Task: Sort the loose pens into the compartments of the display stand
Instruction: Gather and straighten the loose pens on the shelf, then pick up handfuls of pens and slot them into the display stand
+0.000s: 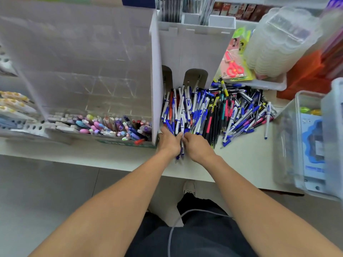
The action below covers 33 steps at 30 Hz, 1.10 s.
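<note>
While left hand (169, 143) and right hand (197, 146) grip pen bundle (181, 138), we note pens' long axes pointing away toward display stand (194, 51).

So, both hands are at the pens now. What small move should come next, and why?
Probably lift the bundle of pens that the left hand and right hand pinch clear of the pile, since its ends hang over the table edge and it looks gathered.
</note>
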{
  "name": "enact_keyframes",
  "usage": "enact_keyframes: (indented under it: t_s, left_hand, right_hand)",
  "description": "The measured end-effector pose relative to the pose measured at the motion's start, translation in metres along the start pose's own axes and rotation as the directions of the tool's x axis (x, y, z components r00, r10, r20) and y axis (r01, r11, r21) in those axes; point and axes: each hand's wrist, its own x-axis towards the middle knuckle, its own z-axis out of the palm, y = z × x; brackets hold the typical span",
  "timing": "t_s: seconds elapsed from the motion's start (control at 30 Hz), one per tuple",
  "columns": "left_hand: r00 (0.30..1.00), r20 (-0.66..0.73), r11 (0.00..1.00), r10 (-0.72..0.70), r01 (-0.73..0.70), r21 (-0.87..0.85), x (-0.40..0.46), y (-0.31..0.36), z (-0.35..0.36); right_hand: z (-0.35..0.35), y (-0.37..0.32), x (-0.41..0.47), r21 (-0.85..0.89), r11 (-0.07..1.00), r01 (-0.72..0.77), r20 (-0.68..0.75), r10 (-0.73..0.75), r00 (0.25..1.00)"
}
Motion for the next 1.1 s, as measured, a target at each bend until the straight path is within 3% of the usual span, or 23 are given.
enact_keyframes:
  t_s: [0.2,0.33,0.47,0.67,0.8,1.1]
  left_hand:
    - [0.995,-0.062,0.996,-0.081,0.083,0.039,0.005,0.018,0.007]
    - [0.981,-0.021,0.978,-0.195,0.196,0.072,0.019,0.031,0.007]
    - [0.963,-0.046,0.964,-0.264,0.265,0.029,0.029,0.037,0.007]
    - [0.968,-0.041,0.969,-0.246,0.247,0.025,0.048,0.031,0.012]
    - [0.972,-0.088,0.956,-0.219,0.232,0.181,0.046,0.034,0.014]
    - [0.972,-0.122,0.969,-0.199,0.214,0.127,0.028,0.054,0.004]
  right_hand:
    - [-0.002,0.019,-0.003,0.015,1.0,0.015,-0.053,-0.014,0.998]
    - [-0.003,0.037,-0.007,0.091,0.996,0.013,-0.125,-0.001,0.992]
    - [0.0,0.046,-0.009,0.117,0.993,-0.021,-0.1,0.033,0.994]
    - [0.009,0.044,-0.007,0.182,0.98,-0.083,-0.041,0.091,0.995]
    - [0.014,0.042,-0.003,0.153,0.985,-0.082,-0.063,0.092,0.994]
    - [0.02,0.041,-0.01,0.154,0.982,-0.11,-0.046,0.118,0.992]
